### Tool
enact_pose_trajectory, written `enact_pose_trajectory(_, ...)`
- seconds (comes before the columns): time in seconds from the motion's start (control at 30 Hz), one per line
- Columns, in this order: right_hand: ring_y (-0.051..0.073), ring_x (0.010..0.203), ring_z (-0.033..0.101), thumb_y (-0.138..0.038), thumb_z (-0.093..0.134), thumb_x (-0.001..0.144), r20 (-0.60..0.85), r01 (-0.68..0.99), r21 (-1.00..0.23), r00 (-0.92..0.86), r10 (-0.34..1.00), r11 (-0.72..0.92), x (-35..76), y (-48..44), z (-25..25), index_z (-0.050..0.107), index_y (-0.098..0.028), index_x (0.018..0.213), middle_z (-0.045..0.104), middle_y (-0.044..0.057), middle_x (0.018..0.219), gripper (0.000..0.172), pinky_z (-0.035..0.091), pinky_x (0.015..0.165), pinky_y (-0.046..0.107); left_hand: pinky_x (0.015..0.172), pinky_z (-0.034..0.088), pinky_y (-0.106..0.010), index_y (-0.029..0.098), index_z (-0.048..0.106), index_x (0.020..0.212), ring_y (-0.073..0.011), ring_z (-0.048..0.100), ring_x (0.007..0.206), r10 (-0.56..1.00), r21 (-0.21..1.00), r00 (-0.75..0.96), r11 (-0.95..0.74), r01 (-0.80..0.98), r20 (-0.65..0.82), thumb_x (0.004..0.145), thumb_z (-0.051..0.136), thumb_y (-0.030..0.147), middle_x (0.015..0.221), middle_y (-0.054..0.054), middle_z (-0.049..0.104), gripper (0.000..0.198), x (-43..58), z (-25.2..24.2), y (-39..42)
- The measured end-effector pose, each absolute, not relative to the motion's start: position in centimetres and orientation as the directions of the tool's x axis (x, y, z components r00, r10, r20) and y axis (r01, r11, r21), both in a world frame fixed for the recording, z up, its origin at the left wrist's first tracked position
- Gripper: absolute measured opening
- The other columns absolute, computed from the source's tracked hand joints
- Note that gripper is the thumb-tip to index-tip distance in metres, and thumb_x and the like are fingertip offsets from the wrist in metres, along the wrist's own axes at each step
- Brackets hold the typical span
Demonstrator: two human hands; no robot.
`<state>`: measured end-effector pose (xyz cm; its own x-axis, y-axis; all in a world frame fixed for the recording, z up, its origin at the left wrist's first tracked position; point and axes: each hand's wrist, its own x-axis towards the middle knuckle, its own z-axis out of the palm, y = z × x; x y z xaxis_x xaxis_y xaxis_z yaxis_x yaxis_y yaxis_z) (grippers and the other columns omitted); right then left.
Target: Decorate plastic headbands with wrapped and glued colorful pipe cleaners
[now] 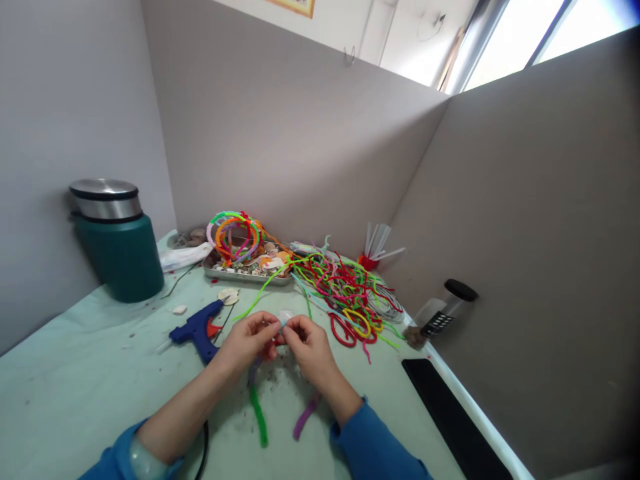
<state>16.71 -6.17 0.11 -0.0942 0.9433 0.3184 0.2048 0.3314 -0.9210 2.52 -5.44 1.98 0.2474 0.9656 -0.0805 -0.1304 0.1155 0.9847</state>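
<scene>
My left hand [251,340] and my right hand [311,350] meet at the middle of the table, fingers pinched and fingertips nearly touching. Between the fingertips shows a small pale blue bit of pipe cleaner [284,321], mostly covered. Something red peeks out beneath the fingers. From under my left hand a fuzzy pipe cleaner, purple turning to green [258,417], trails towards me. A purple end [305,420] comes out below my right wrist. Whether these ends join up behind the hands is hidden. Left of my left hand lies a blue glue gun [200,330] with an orange trigger.
A metal tray [250,277] of shells and stones carries coloured pipe-cleaner rings [235,237]. Tangled pipe cleaners [345,287] spread right of it. White sticks [377,240] stand in a red holder. A green flask [117,247] is left; a clear jar [445,310] and black strip [455,417] are right.
</scene>
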Motion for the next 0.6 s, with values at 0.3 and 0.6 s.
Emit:
enact_pose_trajectory(0.3, 0.011, 0.061, 0.051, -0.027, 0.054, 0.080, 0.288, 0.219, -0.921, -0.181, 0.940, 0.324, 17.4, -6.2, 0.7, 0.058, -0.017, 0.075, 0.059, -0.001, 0.069, 0.013, 0.040, 0.058, 0.021, 0.041, 0.035, -0.018, 0.016, 0.054, 0.073, -0.0059, 0.047, 0.038, 0.953, 0.988, 0.301, 0.086, -0.132, -0.043, 0.065, 0.068, 0.041, 0.059, 0.003, 0.060, 0.030, 2.3, 1.3, -5.1)
enact_pose_trajectory(0.6, 0.007, 0.048, 0.045, -0.029, 0.061, 0.074, 0.146, -0.120, -0.983, -0.072, 0.987, 0.137, 16.2, -6.1, 0.3, 0.057, -0.015, 0.072, 0.060, -0.001, 0.061, 0.014, 0.035, 0.048, 0.018, 0.043, 0.039, -0.018, 0.017, 0.052, 0.085, -0.0049, 0.047, 0.042, 0.920, 0.920, 0.382, 0.220, -0.326, -0.085, 0.074, 0.066, 0.034, 0.066, 0.003, 0.060, 0.025, 2.2, 1.1, -5.5)
